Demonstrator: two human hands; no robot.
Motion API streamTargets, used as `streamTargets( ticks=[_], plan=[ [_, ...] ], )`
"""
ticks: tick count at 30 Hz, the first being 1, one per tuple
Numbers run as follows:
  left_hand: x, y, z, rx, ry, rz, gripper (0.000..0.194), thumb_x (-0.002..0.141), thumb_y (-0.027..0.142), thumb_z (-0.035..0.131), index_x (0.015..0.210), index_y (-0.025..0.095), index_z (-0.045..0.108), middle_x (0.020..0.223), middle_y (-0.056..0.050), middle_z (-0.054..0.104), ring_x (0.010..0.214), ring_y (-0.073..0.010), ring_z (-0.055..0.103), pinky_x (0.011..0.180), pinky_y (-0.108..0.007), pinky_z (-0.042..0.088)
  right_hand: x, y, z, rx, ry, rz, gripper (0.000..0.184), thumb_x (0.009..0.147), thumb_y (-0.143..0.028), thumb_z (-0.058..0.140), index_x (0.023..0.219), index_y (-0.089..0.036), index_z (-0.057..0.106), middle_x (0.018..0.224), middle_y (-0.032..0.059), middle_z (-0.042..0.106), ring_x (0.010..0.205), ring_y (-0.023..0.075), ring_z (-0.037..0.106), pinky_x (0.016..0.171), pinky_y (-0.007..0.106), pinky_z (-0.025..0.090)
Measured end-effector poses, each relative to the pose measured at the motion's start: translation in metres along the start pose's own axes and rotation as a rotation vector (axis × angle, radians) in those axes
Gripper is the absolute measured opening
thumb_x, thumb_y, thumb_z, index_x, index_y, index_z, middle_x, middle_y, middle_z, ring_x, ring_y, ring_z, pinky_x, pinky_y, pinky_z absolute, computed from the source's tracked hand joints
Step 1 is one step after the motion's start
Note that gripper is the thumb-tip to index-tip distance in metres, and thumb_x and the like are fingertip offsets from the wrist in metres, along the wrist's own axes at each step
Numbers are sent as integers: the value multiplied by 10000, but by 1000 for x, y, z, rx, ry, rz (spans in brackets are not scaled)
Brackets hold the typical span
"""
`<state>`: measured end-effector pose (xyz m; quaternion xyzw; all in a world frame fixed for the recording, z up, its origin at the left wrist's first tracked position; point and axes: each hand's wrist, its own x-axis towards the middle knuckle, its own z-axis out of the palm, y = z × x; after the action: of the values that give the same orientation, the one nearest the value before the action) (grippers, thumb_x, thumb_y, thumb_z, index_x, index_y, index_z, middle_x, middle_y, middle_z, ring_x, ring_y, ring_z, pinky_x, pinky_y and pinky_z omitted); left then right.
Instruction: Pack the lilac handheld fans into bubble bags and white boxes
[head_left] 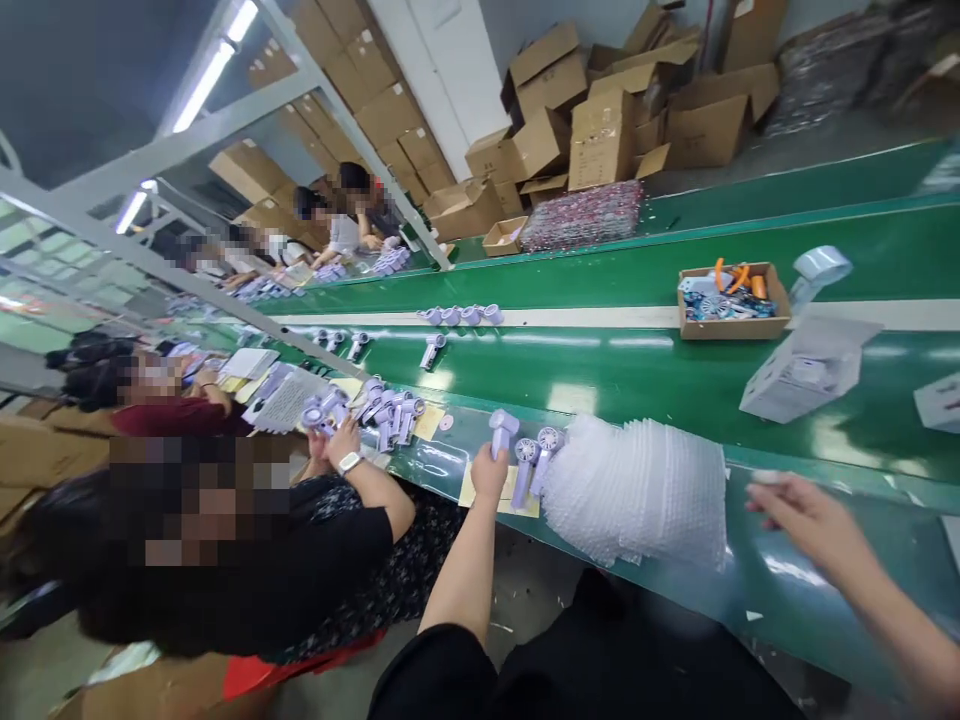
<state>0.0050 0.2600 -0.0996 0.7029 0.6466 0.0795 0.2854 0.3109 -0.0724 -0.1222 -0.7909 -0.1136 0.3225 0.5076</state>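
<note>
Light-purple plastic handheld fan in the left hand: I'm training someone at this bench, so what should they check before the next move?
1. Light-purple plastic handheld fan held in the left hand: ok.
2. Right hand free: cannot tell; a small whitish thing shows at its fingertips, too small to identify.
3. Translucent white bubble-wrap sheets near both hands: ok; they lie on the green bench between them.
4. Sheets squared up: not ok; they spread in an overlapping row, looser towards the left.
5. Fan's grille undamaged: cannot tell at this angle.
6. Co-worker's hands apart from the person's own: ok; they are farther left.
</note>
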Motion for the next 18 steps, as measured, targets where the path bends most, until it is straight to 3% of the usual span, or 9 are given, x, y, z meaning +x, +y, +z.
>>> streamTargets(
  ticks=[2,5,7,8,11,14,16,18],
  plan=[
    [-18,21,8,-188,-42,57,332,848,322,391,1040,137,589,920,-86,645,826,-200,604,684,-265,450,-32,-1,33,270,-167,170,341,640,-440,720,877,-215,621,811,82,680,702,229,642,553,316,498],
    [-77,60,49,-643,-267,158,331,810,375,492,975,111,604,832,-58,640,730,-163,587,649,-248,451,-53,-14,73,702,-370,274,382,678,-465,699,965,-235,593,1071,84,660,949,238,632,751,362,530],
    [-126,81,83,-665,-506,269,332,806,393,538,978,117,605,846,-57,644,732,-155,581,663,-254,455,-52,-22,83,859,-413,259,361,716,-496,651,957,-234,592,1124,79,644,1025,248,607,826,401,518],
    [-147,88,98,-581,-601,358,342,829,401,519,1006,119,594,840,-60,644,715,-153,578,656,-263,457,-49,-23,82,888,-372,252,345,723,-495,641,934,-224,599,1082,78,660,1004,251,617,827,406,523],
    [-187,95,128,-120,-608,854,353,874,392,481,1106,132,537,997,-108,616,887,-201,569,765,-333,456,-45,-13,50,906,-115,253,268,709,-397,681,881,-202,617,862,52,688,816,226,660,769,382,561],
    [-188,91,142,476,-523,1356,248,830,281,551,1002,103,568,1091,-170,554,1072,-279,482,864,-412,401,-54,12,-3,909,59,284,233,682,-286,723,878,-222,616,758,2,663,680,182,649,706,357,590],
    [-180,90,149,728,-547,1482,143,823,173,516,914,94,593,1013,-171,569,1043,-280,487,838,-406,399,-68,29,-34,887,54,348,248,666,-248,737,881,-232,617,744,-9,651,645,176,643,667,348,600],
    [-174,95,155,772,-599,1455,135,818,114,479,850,100,608,922,-152,589,981,-263,509,807,-387,402,-86,43,-54,889,-14,413,264,653,-220,745,886,-227,621,757,-5,647,647,175,643,669,338,600]
  ],
)
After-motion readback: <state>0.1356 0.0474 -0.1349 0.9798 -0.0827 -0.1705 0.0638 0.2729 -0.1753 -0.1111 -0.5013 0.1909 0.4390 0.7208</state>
